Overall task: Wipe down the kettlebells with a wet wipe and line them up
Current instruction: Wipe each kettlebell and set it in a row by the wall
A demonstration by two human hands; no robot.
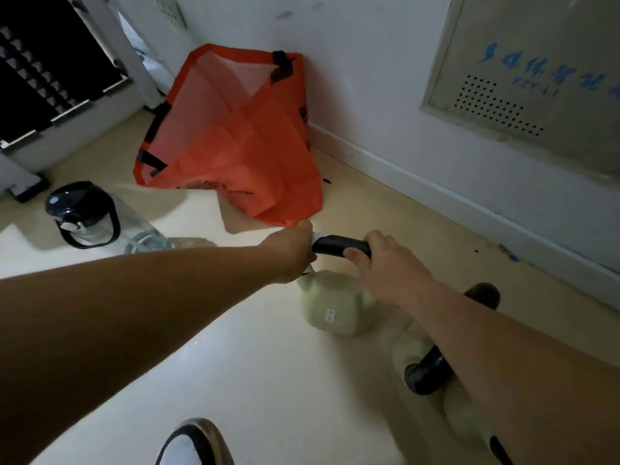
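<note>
A pale green kettlebell [335,307] marked 8 stands on the floor with a black handle on top. My right hand [385,263] grips the right end of that handle. My left hand [295,250] holds a white wet wipe [315,237] wrapped around the handle's left end; most of the wipe is hidden under the fingers. A second pale kettlebell [412,347] with a black handle lies to the right, partly hidden under my right forearm. A third one [469,417] shows at the bottom right, also largely covered.
An orange bag [235,135] leans against the white wall behind the kettlebell. A clear water bottle [97,219] with a black lid lies on the floor at left. A shoe [194,444] is at the bottom edge. A wall panel [536,78] is at right.
</note>
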